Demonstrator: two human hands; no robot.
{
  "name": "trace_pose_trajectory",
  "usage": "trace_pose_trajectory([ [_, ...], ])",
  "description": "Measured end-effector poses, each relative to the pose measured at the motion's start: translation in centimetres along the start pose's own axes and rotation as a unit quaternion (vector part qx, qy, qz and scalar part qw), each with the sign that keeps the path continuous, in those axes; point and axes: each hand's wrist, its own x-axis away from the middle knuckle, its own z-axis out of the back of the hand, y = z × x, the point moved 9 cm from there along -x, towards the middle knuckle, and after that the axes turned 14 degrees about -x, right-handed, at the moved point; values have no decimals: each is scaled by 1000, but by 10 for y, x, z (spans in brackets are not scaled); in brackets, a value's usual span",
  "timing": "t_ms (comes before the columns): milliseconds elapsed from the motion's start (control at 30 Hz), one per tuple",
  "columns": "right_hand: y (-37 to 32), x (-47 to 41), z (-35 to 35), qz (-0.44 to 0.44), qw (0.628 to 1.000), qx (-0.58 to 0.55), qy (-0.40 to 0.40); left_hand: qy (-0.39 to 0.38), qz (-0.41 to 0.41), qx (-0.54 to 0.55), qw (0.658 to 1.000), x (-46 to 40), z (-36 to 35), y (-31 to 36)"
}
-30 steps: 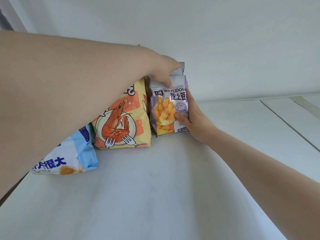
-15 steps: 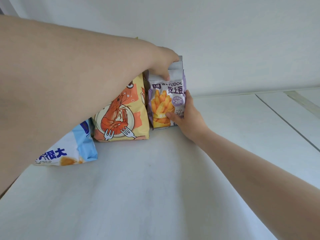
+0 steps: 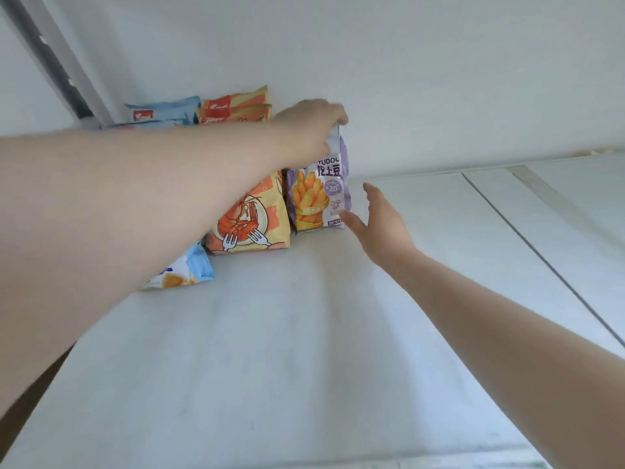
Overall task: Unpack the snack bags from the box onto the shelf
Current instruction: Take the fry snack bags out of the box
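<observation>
While the purple bag stands upright on the shelf beside the prawn bag, front facing you, your left hand pinches its top; your right hand reaches alongside, fingers spread.

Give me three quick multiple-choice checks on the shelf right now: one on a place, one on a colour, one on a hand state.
1. Where does the fries bag stand?
A. right of the prawn bag
B. left of it
C. on top of it

2. What is the fries bag's main colour?
A. green
B. purple
C. black

3. What is the right hand doing?
A. gripping the bag
B. open beside the bag
C. out of view

Answers:
1 A, it stands on the shelf to the prawn bag's right.
2 B, purple pack.
3 B, fingers spread; the left hand pinches the top.
</observation>
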Motion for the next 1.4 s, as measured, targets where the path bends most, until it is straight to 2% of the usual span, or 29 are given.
trace_pose_trajectory([
  [100, -10, 52, 19, -20, 999, 48, 1, -24, -19, 48, 998, 62, -3, 44],
  [200, -19, 126, 34, -39, 991, 127, -27, -57, -34, 37, 997, 140, 2, 84],
  [300, -30, 210, 43, -58, 980, 186, -40, -57, -43, 44, 996, 221, 18, 118],
  [533, -35, 408, 49, -154, 958, 239, -28, -50, -81, 110, 989, 397, 33, 213],
  [767, -11, 566, 63, -251, 924, 279, -80, -164, -132, 97, 973, 528, 13, 297],
  [900, 15, 637, 92, -312, 910, 263, -75, -213, -163, 99, 958, 565, 6, 343],
  [1100, 42, 713, 169, -359, 900, 246, -22, -250, -197, 97, 943, 573, 10, 431],
  [1400, 97, 798, 300, -351, 897, 265, -39, -294, -188, 116, 930, 578, 16, 597],
])
